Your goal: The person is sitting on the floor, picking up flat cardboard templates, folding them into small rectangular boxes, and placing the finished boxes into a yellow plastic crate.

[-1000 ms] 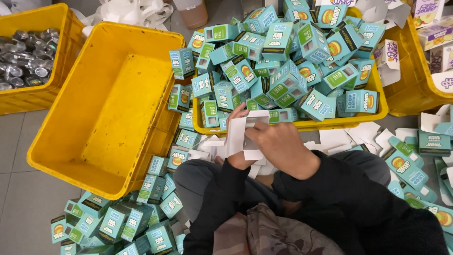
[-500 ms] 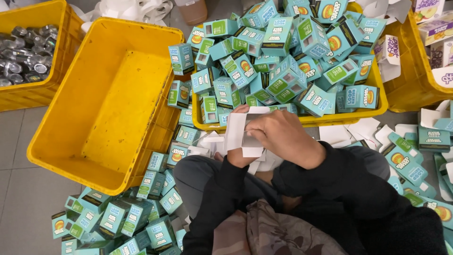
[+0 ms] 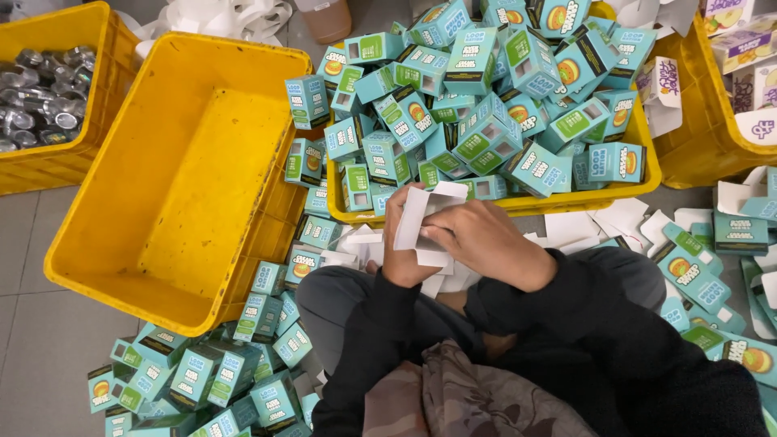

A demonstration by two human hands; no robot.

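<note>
At the centre of the frame, the left hand (image 3: 402,257) grasps a white, partly folded cardboard box blank (image 3: 414,217) from below, while the right hand (image 3: 479,239) pinches its right edge with closed fingers. Just above them sits a yellow plastic crate (image 3: 647,166) heaped with teal printed cartons (image 3: 477,97). An empty yellow plastic crate (image 3: 190,174) fills the left.

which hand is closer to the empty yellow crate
Left. The left hand, gripping the white folded carton, sits just right of the empty yellow crate. The right hand is farther right, beyond the carton.
</note>
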